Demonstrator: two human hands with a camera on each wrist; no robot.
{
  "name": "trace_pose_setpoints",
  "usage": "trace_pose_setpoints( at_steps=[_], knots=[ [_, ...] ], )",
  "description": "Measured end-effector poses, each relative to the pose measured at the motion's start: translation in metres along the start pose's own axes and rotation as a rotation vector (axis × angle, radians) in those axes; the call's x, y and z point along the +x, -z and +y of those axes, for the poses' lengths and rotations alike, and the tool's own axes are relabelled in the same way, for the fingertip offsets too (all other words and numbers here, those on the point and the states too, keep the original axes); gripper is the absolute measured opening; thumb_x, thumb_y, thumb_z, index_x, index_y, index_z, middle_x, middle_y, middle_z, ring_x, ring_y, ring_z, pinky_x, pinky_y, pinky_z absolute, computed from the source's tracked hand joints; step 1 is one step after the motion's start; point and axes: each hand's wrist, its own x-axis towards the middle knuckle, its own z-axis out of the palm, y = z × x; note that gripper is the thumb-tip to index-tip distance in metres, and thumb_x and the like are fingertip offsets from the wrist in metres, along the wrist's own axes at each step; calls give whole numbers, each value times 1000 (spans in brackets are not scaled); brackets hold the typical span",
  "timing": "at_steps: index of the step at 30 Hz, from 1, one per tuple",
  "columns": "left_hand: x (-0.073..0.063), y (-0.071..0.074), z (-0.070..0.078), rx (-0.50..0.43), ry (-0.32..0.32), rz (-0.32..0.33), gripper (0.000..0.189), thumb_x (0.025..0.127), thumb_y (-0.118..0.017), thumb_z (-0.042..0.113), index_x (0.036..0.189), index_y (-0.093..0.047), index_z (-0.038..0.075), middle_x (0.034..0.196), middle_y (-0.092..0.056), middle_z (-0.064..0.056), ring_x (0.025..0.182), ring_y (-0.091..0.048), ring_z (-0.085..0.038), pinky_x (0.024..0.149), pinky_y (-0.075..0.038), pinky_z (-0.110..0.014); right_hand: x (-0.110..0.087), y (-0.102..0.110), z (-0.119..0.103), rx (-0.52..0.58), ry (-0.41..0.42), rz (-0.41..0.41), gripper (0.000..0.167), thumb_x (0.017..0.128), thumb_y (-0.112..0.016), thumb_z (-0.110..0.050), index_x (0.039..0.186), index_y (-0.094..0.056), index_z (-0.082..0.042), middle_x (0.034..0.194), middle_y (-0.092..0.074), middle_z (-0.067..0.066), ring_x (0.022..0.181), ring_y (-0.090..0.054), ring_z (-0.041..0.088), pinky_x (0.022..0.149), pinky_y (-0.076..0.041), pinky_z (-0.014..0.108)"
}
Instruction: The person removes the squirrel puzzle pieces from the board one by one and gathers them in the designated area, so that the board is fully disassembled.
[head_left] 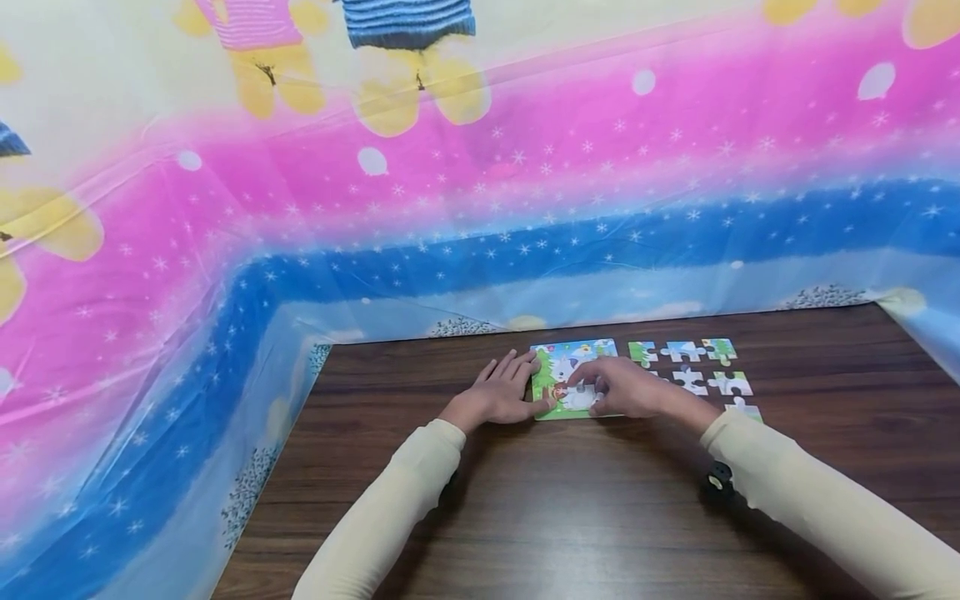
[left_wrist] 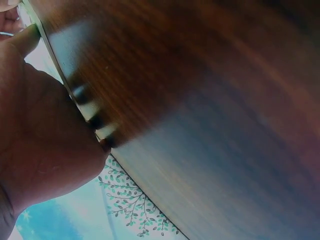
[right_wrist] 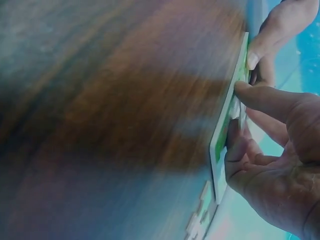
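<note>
A picture puzzle board (head_left: 551,412) with a white animal on green lies near the table's far edge. My left hand (head_left: 504,396) lies with spread fingers at the board's left side, its thumb on the lower left corner. Over the board's right half, my right hand (head_left: 628,388) pinches a whitish puzzle piece (right_wrist: 242,114) between thumb and bent fingers, at the board's surface. The fingers hide most of that piece. Several loose puzzle pieces (head_left: 731,383) lie in rows right of the board, some covered by the right hand and forearm.
The dark wooden table (head_left: 510,517) extends toward me. A pink and blue patterned cloth (head_left: 480,208) hangs behind it and along its left side. Something small and black (head_left: 720,477) is at the right sleeve.
</note>
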Motion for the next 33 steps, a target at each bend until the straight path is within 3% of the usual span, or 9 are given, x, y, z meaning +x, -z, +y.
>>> trace_pose_setpoints(
  at_steps=[5, 11, 22, 27, 33],
  knots=[
    [3, -1, 0, 0, -5, 0, 88, 102, -41, 75, 172, -13, 30, 181, 3, 12, 169, 6, -19, 137, -1, -50, -2, -2, 7, 12, 3, 24, 46, 91, -83, -10, 135, -73, -20, 136, -71, 10, 119, -69, 33, 98, -60, 52],
    [5, -3, -1, -40, -18, -14, 90, 102, -43, 74, 172, -10, 28, 181, 5, 10, 168, 9, -20, 137, 3, -52, -10, 0, 15, 46, 21, 53, 46, 89, -85, -13, 133, -76, -20, 126, -72, 6, 107, -70, 23, 89, -62, 42],
    [0, -1, -3, -50, -14, -7, 87, 103, -44, 71, 172, -13, 29, 181, 4, 10, 168, 9, -20, 137, 3, -51, -18, 8, 18, 18, 37, 79, 46, 92, -82, -9, 136, -74, -18, 132, -69, 12, 108, -71, 26, 89, -62, 43],
    [-1, -1, -1, -52, -24, -3, 86, 104, -44, 70, 172, -12, 28, 181, 4, 10, 168, 8, -19, 137, 2, -51, -20, 10, 25, 148, 27, 40, 47, 93, -79, -12, 139, -71, -19, 142, -68, 13, 128, -67, 39, 100, -60, 52],
    [-1, -1, -1, -36, -18, 3, 85, 104, -45, 69, 172, -13, 29, 181, 3, 11, 168, 8, -19, 137, 2, -51, -35, 18, 40, 292, 33, 31, 47, 96, -78, -19, 142, -69, -22, 147, -66, 12, 135, -64, 34, 92, -57, 37]
  ],
)
